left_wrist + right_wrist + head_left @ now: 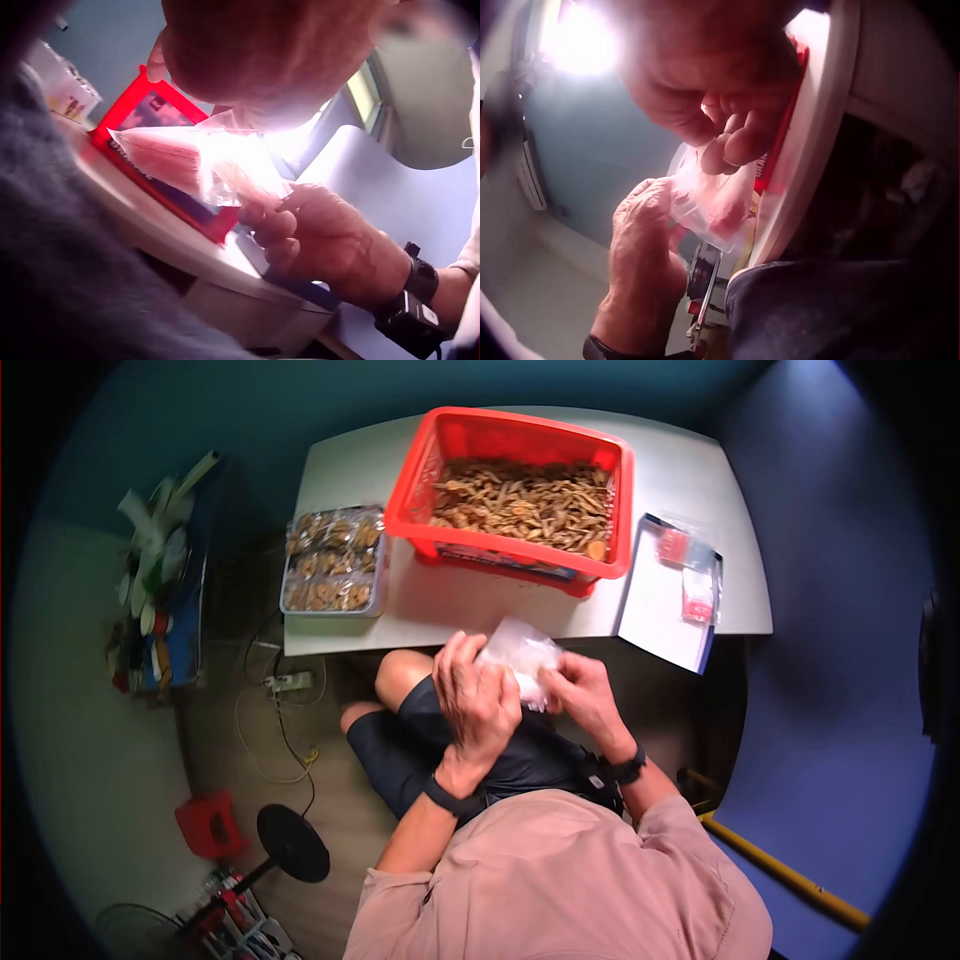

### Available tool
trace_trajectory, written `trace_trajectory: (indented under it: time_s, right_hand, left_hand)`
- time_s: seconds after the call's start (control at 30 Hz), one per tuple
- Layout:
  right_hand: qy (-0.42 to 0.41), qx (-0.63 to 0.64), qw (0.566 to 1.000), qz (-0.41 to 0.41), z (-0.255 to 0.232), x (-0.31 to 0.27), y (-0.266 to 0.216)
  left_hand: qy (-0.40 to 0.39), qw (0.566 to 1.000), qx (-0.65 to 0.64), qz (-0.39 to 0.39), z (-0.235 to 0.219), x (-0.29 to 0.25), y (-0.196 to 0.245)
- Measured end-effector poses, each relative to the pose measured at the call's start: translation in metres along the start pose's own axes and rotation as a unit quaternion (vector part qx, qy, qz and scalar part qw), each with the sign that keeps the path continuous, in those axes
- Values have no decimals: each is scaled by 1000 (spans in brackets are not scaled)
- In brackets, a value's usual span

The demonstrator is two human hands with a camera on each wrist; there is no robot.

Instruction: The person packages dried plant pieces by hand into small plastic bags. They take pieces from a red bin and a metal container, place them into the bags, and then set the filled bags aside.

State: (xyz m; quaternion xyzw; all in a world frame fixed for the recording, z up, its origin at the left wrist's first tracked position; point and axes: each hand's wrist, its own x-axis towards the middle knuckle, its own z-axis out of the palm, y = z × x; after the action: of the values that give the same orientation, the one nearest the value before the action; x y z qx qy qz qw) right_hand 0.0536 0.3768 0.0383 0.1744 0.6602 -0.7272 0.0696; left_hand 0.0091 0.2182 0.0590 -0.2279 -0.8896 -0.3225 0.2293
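Over the lap, close to the table's front edge, both hands hold a clear plastic bag (522, 648) with a whitish stack inside. In the left wrist view the stack (161, 157) shows many thin layered edges, tinted pink by the glare. My left hand (475, 700) grips the bag's left side, its thumb and fingertips on the plastic (705, 206). On the other side my right hand (585, 698) pinches the film between thumb and curled fingers, as the left wrist view also shows at the bag's lower corner.
A red plastic basket (510, 548) of dried brown pieces stands on the white table (440, 600). Left of it is a clear box (375, 595) of small filled bags. At right, a white sheet (655, 610) lies under red-printed packets (697, 595). A power strip (290, 682) is on the floor.
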Motion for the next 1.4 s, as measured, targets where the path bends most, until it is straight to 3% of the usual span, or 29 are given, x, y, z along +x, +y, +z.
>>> trace_trajectory:
  time_s: [0.17,0.33,0.5,0.53,0.67,0.77,0.9,1.23,1.4]
  right_hand:
    - [-37,27,999,4,17,56,18]
    - [-45,173,982,67,6,57,26]
    - [-81,284,952,78,-6,50,44]
    - [-138,274,948,83,-12,47,43]
    - [-186,200,960,66,-2,44,31]
    - [-174,128,973,76,4,51,17]
    - [-220,48,969,105,0,74,19]
    - [-136,-60,978,145,15,82,12]
    - [-108,-78,983,127,23,78,10]
  left_hand:
    - [16,998,15,-56,25,3,-43]
    - [-10,987,-87,-136,32,-1,-45]
    - [-10,986,-95,-135,37,-5,-52]
    - [-24,982,-106,-153,36,-5,-51]
    - [-45,981,-109,-151,33,1,-51]
    - [-64,979,-118,-155,34,-1,-54]
    - [-53,976,-137,-161,36,-3,-59]
    - [-42,969,-159,-181,38,-5,-62]
    - [-22,967,-170,-190,37,-4,-63]
